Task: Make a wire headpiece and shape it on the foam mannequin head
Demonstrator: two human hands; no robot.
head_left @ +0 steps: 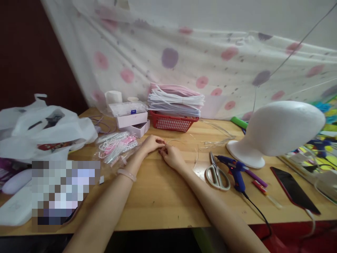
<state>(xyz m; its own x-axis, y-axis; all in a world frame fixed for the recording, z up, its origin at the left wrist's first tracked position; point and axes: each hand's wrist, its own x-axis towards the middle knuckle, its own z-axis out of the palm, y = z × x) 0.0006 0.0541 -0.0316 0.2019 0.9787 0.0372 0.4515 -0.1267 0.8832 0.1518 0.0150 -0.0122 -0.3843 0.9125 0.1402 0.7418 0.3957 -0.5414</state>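
Observation:
My left hand (pixel 153 143) and my right hand (pixel 171 156) meet over the middle of the wooden table, fingertips almost touching. Both are closed in a pinch. A thin, pale wire (pixel 174 141) curves out from between the fingertips toward the right; whatever else is pinched there is too small to make out. On the left wrist sits a pale bracelet. Beside my left forearm lie clear bags of white and pink bead strings (pixel 119 146). To the right of my right hand are scissors (pixel 217 175) with pale handles and a blue glue gun (pixel 235 170).
Behind my hands, a red basket (pixel 172 123) holds bundled pipe cleaners (pixel 176 102). White boxes (pixel 131 120) stand left of it. A white foam head (pixel 284 130), a dark phone (pixel 295 189) and loose wires (pixel 217 143) lie rightward. Plastic bags (pixel 47 123) crowd the left.

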